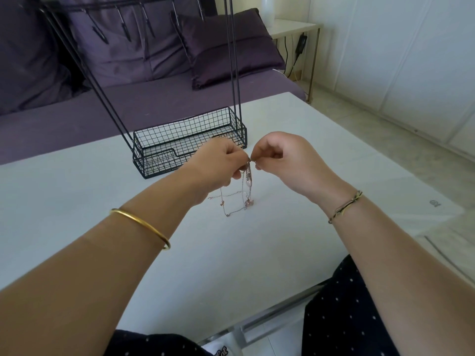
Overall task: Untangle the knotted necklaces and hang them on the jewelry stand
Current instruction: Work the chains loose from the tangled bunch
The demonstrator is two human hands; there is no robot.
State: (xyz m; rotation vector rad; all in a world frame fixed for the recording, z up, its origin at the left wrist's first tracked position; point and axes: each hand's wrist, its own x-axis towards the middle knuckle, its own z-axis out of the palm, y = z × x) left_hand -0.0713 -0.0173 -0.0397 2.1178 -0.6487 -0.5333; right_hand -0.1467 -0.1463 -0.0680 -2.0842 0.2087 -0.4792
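A tangle of thin rose-gold and silver necklaces (247, 186) hangs above the white table (102, 196), its lower loops trailing onto the tabletop. My left hand (218, 165) pinches the top of the tangle from the left. My right hand (280, 160) pinches it from the right, the fingertips of both hands almost meeting. Just behind my hands stands the black wire jewelry stand (185, 142), with a mesh basket base, tall rods and a row of hooks (123, 27) at the top. Nothing hangs on the hooks that I can see.
A purple sofa (77, 116) with cushions runs behind the table. A small side table (293, 27) with a cable stands at the back right. The table's near edge lies by my lap, and pale floor shows to the right.
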